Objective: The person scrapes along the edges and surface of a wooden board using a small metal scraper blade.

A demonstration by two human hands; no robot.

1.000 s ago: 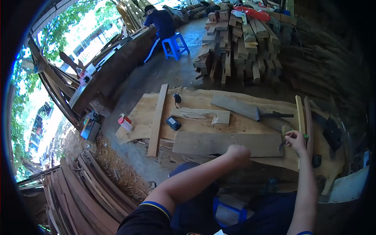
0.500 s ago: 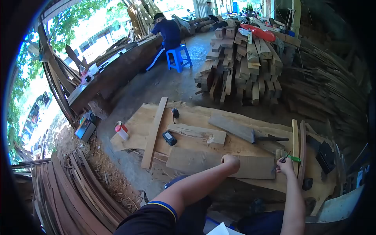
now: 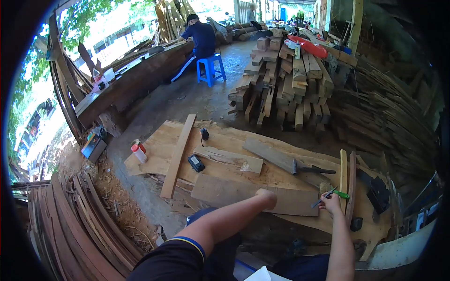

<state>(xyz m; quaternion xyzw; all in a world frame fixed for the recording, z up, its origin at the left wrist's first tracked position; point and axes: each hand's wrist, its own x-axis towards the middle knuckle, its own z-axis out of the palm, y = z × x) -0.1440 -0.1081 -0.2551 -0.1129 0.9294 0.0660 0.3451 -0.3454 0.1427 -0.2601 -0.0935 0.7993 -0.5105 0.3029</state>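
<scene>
A flat grey-brown board (image 3: 229, 192) lies along the near side of a broad pale wood slab. My left hand (image 3: 266, 199) is closed like a fist on this board, its fingers mostly hidden from me. At the board's right end, my right hand (image 3: 332, 204) pinches a thin dark pencil-like tool (image 3: 317, 204), slanted with its lower end toward the board. A green handle (image 3: 341, 194) shows just beyond those fingers; whether it belongs to a held tool is unclear. Close by are a hammer (image 3: 314, 170) and an upright-lying yellowish wood strip (image 3: 343, 173).
The slab (image 3: 218, 133) also carries a tape measure (image 3: 196, 162), a red-and-white container (image 3: 139, 152), a long plank (image 3: 179, 157) and a black case (image 3: 378, 194). Stacked timber (image 3: 281, 89) stands beyond. A person (image 3: 202, 40) sits on a blue stool (image 3: 211, 70).
The whole view has shifted, so the slab and its things appear slightly further left. The thin tool in my right hand looks a little flatter. My left hand stays at the same place on the board.
</scene>
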